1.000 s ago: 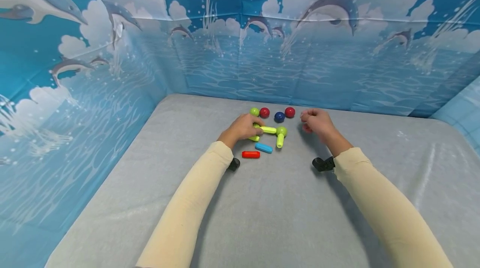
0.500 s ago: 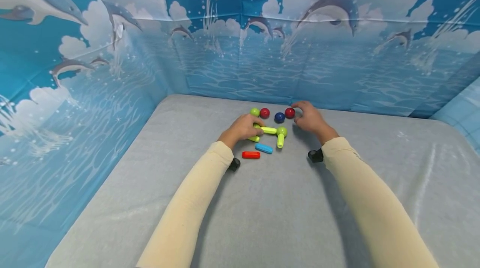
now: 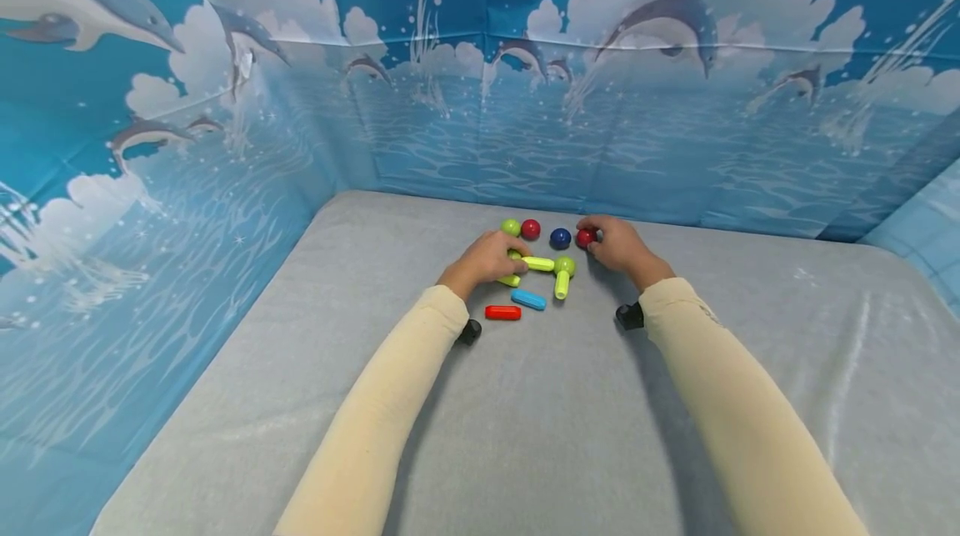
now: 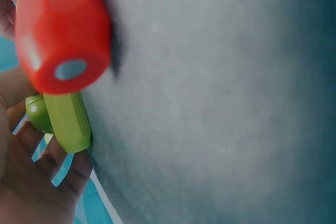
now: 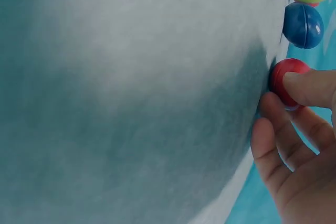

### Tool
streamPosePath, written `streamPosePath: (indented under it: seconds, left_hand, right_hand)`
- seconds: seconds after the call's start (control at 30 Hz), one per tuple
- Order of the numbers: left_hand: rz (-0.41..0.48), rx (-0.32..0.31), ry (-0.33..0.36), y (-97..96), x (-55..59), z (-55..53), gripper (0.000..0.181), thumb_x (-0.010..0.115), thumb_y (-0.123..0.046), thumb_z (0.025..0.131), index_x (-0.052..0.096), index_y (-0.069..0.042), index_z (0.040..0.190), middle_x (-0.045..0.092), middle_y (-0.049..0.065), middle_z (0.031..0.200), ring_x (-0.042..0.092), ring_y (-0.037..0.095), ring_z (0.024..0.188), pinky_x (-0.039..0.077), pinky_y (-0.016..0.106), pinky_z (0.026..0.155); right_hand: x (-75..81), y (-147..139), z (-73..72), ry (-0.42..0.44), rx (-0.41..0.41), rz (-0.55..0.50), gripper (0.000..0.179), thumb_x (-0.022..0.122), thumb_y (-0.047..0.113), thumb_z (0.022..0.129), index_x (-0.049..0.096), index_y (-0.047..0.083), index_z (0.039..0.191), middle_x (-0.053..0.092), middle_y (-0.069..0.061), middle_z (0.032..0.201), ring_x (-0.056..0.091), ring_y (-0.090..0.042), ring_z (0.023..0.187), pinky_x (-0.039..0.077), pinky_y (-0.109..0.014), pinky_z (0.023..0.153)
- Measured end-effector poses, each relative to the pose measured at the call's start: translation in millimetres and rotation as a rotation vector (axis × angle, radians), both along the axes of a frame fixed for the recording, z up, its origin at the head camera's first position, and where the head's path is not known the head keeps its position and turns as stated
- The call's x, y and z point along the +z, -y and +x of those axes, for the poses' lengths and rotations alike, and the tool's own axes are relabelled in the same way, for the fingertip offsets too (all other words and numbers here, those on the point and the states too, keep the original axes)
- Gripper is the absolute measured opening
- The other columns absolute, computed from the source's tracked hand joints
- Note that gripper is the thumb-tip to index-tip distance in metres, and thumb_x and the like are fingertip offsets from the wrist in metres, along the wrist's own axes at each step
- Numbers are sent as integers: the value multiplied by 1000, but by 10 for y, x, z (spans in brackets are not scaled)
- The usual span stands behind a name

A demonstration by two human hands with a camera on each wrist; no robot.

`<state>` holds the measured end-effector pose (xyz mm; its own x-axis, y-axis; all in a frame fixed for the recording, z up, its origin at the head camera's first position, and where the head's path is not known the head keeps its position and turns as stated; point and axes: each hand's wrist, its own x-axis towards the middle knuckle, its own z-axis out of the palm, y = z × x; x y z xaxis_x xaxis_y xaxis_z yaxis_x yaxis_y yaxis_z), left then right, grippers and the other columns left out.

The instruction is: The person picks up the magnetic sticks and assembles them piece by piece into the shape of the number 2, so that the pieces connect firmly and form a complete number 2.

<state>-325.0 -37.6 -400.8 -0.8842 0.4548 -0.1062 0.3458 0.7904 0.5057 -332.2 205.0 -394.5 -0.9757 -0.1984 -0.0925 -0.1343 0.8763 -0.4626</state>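
In the head view my left hand [image 3: 487, 257] holds a green ball [image 3: 513, 253] at the left corner of a joined piece of yellow-green rods and balls; the fingers cover much of it. A rod [image 3: 538, 263] runs from there to another green ball [image 3: 565, 267], from which a second rod [image 3: 562, 285] points towards me. In the left wrist view, a green rod [image 4: 69, 124] extends from the held ball. My right hand [image 3: 619, 245] pinches a red ball [image 5: 287, 80] between thumb and fingers, low over the table, right of a dark blue ball [image 3: 560, 238].
Behind the joined piece lie a loose green ball [image 3: 510, 227] and a second red ball [image 3: 530, 228]. Nearer to me are a blue rod [image 3: 528, 299] and a red rod [image 3: 502, 313]. A dolphin-print curtain [image 3: 465, 127] borders the grey table [image 3: 525, 436] at the back and left.
My right hand has moved left and taken hold of the right-hand red ball, which has shifted slightly towards me. My left hand stays on the joined piece.
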Motion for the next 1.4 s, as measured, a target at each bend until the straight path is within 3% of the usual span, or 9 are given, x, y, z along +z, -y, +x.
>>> streamPosePath:
  seconds: [0.57,1.07,1.4]
  left_hand:
    - [-4,2,8,-5,-6,9,29,66,-26,95,72,-18,122,68,2,122,55,19,104,49,33,94]
    - [26,0,4,3,8,14,28,66,-27,95,72,-18,121,67,3,121,55,20,103,50,32,91]
    - [28,-2,7,2,11,11,28,66,-27,95,72,-18,121,68,3,121,55,20,103,50,32,92]
  right_hand:
    - [1,-181,182,0,17,-43,42,53,5,99,52,6,141,51,-24,142,54,-40,120,47,-55,101]
    - [169,-217,442,-61,150,-56,40,61,5,94,58,4,134,59,-23,136,62,-33,101,53,-45,85]
    - [203,-273,741,-86,254,-33,39,64,3,92,61,3,130,64,-20,128,66,-28,97,56,-39,79]
